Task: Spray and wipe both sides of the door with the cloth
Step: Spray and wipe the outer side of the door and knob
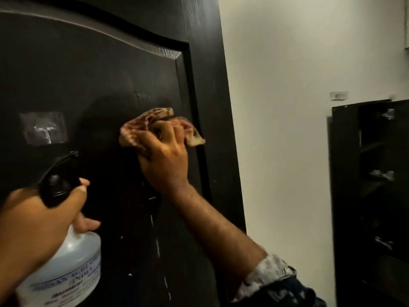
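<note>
A black panelled door [99, 74] fills the left and middle of the view. My right hand [164, 160] presses a crumpled, reddish patterned cloth [143, 127] against the door's inner panel near its right moulding. My left hand [37, 222] grips a white spray bottle [73, 262] by its neck, with the black nozzle [59, 173] pointing at the door. Thin wet streaks [157, 244] run down the door below the cloth.
A clear adhesive hook pad [43, 128] is stuck on the door panel at the left. To the right of the door's edge is a white wall [287, 107] with a small switch plate [338, 95]. At the far right stands a dark cabinet [371, 185] with metal handles.
</note>
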Action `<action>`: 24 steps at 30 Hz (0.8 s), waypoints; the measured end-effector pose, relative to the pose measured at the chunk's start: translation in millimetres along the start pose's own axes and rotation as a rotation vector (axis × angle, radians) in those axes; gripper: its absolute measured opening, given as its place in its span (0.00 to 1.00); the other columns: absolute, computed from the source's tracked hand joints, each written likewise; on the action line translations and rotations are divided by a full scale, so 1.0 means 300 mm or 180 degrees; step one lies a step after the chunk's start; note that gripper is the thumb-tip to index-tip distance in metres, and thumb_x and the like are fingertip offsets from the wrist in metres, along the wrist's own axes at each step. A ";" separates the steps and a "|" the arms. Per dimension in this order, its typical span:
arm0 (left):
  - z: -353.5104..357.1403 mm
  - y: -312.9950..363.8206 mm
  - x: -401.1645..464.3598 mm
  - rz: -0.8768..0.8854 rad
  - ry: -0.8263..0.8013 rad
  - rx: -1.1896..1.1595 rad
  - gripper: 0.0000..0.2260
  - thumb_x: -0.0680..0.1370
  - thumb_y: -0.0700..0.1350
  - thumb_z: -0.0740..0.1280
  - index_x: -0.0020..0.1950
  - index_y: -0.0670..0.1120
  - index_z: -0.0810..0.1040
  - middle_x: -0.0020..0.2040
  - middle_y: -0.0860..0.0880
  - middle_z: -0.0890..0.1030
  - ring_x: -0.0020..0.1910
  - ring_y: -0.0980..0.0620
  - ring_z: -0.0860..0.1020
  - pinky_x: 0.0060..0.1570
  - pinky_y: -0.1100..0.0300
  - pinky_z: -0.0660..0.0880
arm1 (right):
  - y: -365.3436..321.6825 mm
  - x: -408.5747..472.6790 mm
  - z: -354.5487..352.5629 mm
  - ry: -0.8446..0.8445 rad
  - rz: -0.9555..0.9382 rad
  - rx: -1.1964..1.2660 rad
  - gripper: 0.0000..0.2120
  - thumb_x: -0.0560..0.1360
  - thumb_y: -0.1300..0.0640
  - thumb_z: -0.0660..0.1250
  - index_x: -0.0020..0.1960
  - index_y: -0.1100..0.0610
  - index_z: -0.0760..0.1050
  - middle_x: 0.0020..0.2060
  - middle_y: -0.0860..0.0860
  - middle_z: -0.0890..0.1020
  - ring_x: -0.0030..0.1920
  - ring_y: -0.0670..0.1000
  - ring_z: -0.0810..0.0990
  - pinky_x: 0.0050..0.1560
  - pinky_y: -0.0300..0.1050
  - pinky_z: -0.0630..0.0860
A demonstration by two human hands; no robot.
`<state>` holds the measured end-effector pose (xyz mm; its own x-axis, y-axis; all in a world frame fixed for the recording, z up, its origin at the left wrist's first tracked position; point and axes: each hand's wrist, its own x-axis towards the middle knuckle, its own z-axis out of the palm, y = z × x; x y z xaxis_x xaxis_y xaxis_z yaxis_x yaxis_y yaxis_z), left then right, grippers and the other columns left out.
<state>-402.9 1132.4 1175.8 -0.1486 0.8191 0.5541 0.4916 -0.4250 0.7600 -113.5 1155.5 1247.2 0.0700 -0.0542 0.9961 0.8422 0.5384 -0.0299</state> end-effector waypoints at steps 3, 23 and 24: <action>0.052 0.289 -0.138 0.0089 -0.0246 -0.0150 0.14 0.78 0.63 0.69 0.47 0.54 0.86 0.24 0.42 0.82 0.33 0.39 0.88 0.52 0.37 0.82 | -0.013 -0.113 0.017 -0.0250 -0.0887 0.0242 0.07 0.80 0.54 0.73 0.56 0.52 0.88 0.57 0.58 0.83 0.58 0.63 0.77 0.52 0.56 0.78; 0.301 0.520 -0.174 -0.0174 0.0081 0.0087 0.07 0.82 0.45 0.67 0.56 0.55 0.81 0.24 0.38 0.81 0.31 0.50 0.89 0.43 0.62 0.78 | 0.305 -0.027 -0.042 0.0212 -0.0230 0.0081 0.12 0.80 0.46 0.75 0.58 0.53 0.87 0.56 0.60 0.82 0.58 0.61 0.75 0.59 0.43 0.64; 0.305 0.518 -0.175 -0.0192 0.0077 0.0070 0.07 0.82 0.45 0.67 0.56 0.56 0.81 0.24 0.38 0.81 0.31 0.50 0.89 0.43 0.62 0.78 | 0.309 -0.027 -0.045 0.0221 -0.0254 0.0115 0.13 0.81 0.46 0.75 0.58 0.53 0.88 0.56 0.60 0.82 0.58 0.61 0.74 0.60 0.43 0.63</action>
<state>-240.2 1058.4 1233.8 -0.1990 0.8333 0.5157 0.4998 -0.3663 0.7848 -28.8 1194.6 1235.1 0.0414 -0.1554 0.9870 0.8269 0.5598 0.0534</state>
